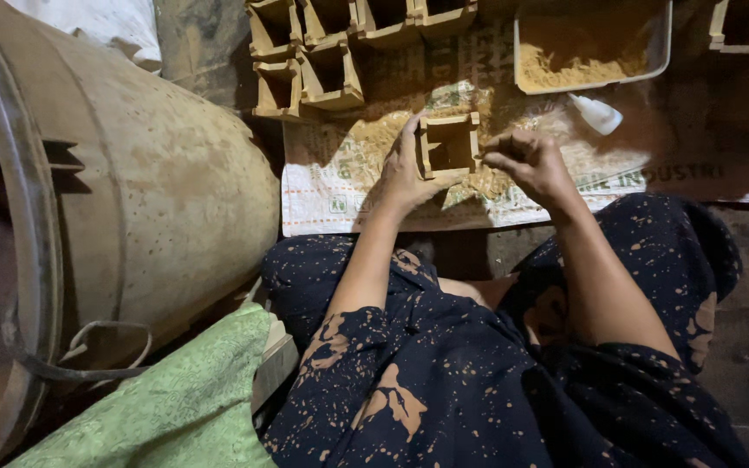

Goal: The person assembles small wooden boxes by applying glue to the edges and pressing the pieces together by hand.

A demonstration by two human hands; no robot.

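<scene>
Head view is showing a big dusty drum (132,199) lying on its side at the left. On the printed sack (331,186) spread on the floor, a cluster of finished square moulds (322,52) is waiting beside a tray of sawdust (582,52). One square mould (449,145) is being worked, I judge: left hand (405,173) bracing its side, right hand (526,160) pinching at its edge.

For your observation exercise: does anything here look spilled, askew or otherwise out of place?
Yes. Yellowish sawdust-like powder lies loose on the printed sack around the small square box between the left hand and right hand, outside its white tray.
</scene>
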